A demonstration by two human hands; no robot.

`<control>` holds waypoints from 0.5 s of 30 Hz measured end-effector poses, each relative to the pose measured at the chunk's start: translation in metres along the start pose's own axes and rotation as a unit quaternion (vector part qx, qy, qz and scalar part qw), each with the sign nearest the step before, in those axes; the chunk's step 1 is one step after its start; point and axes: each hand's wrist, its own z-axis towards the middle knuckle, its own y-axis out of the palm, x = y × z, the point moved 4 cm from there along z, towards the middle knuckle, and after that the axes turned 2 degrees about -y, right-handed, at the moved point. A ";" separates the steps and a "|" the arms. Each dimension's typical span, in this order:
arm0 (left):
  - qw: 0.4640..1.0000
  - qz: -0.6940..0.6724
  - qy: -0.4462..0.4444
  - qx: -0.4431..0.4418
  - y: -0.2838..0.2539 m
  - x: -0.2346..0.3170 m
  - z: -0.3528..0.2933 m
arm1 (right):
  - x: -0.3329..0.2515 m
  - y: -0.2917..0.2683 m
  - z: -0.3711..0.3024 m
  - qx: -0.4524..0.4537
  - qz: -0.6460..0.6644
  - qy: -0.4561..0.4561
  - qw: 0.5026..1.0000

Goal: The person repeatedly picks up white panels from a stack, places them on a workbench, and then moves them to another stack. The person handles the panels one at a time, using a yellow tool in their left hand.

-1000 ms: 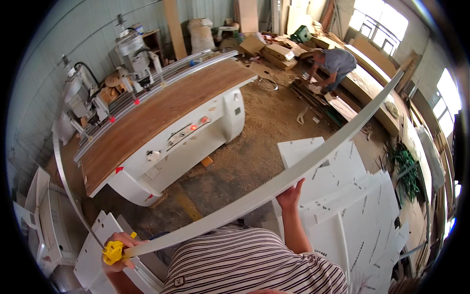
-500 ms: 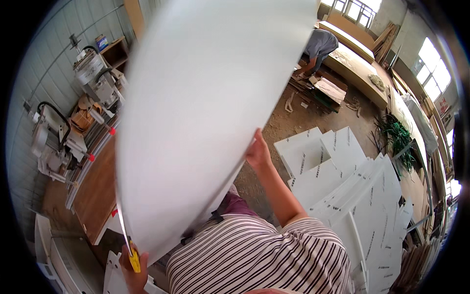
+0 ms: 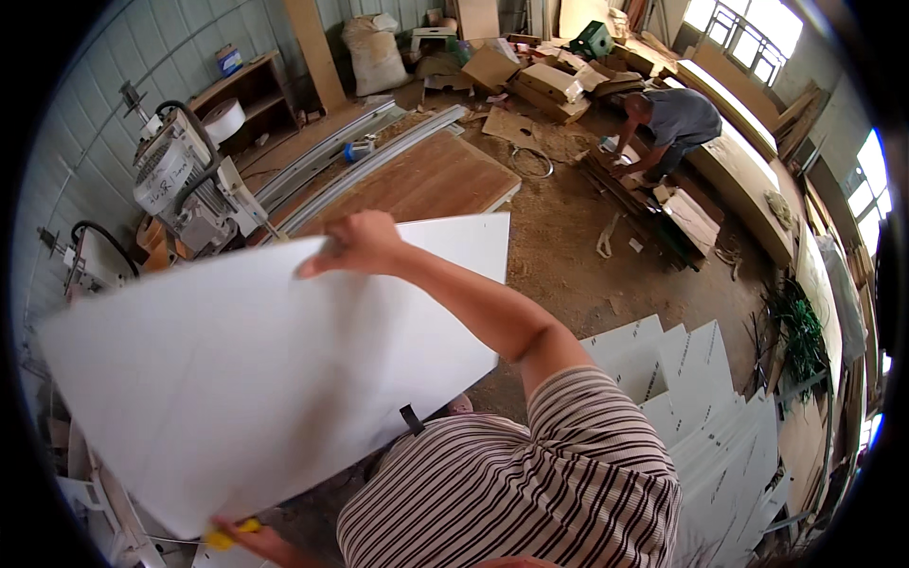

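Note:
A large white panel (image 3: 237, 369) is tilted in front of me and fills the left half of the view. My right hand (image 3: 358, 242) reaches across and grips its far edge, thumb and fingers on either side. Beside the panel's near corner, my left hand (image 3: 254, 540) is closed around a yellow hand tool (image 3: 227, 536). Motion blurs the tool, and its exact kind cannot be made out. Whether the left hand also bears on the panel is unclear.
Stacked white panels (image 3: 701, 445) lie on my right. Machines with motors (image 3: 175, 175) line the left wall. A brown board (image 3: 426, 180) lies beyond my panel. Farther off, a co-worker (image 3: 677, 118) bends over scrap boards near cardboard boxes (image 3: 554, 85).
The white panel has swung down and left from its raised position. My right hand has moved from its right edge to the far edge. More of the workshop floor now shows.

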 end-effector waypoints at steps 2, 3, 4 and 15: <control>0.990 0.039 -0.103 0.084 -0.032 -0.061 -0.021 | 0.002 0.031 0.028 -0.066 -0.080 -0.002 0.995; 0.981 0.057 -0.146 0.118 -0.048 -0.084 -0.038 | 0.005 0.055 0.040 -0.093 -0.082 -0.014 0.992; 0.969 0.067 -0.177 0.160 -0.068 -0.097 -0.058 | 0.001 0.088 0.056 -0.127 -0.079 -0.043 0.988; 0.916 0.093 -0.335 0.202 -0.139 -0.174 -0.074 | 0.031 0.308 0.147 -0.223 -0.119 -0.054 0.966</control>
